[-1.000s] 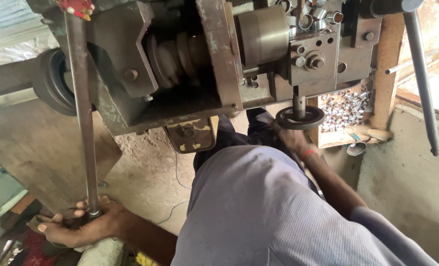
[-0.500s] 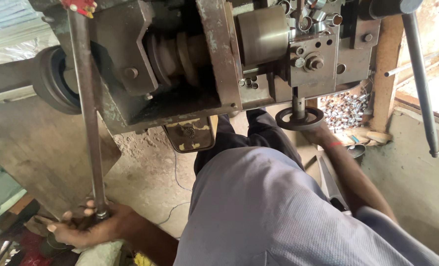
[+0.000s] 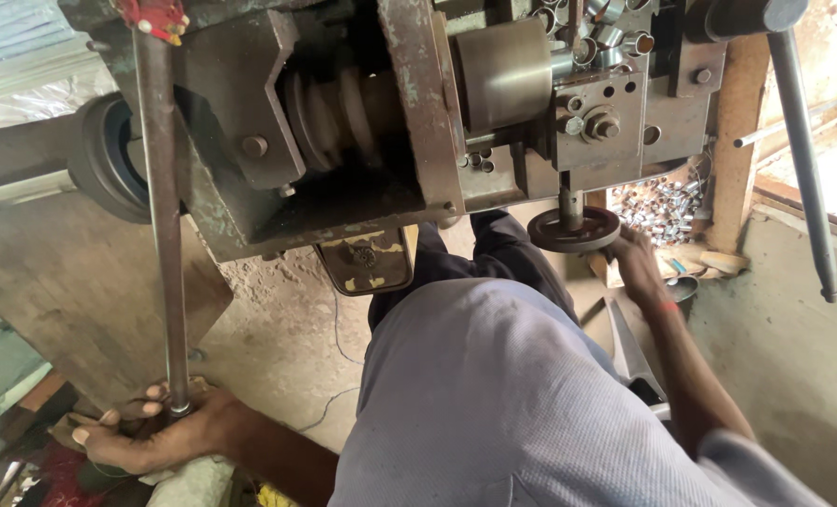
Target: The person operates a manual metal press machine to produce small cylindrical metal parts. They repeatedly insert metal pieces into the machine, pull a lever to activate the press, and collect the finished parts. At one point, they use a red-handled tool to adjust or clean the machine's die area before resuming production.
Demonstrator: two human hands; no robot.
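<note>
Right hand (image 3: 636, 263) risen onto handwheel (image 3: 573, 228); left hand (image 3: 151, 434) grips rod (image 3: 160, 225).

Rough, dusty concrete floor (image 3: 278, 329) underfoot; a slanted wooden board (image 3: 71, 291) at the left; a wooden post (image 3: 733, 141) at the right; bright daylight enters beyond the post, over a plastered ledge (image 3: 794, 338).
</note>
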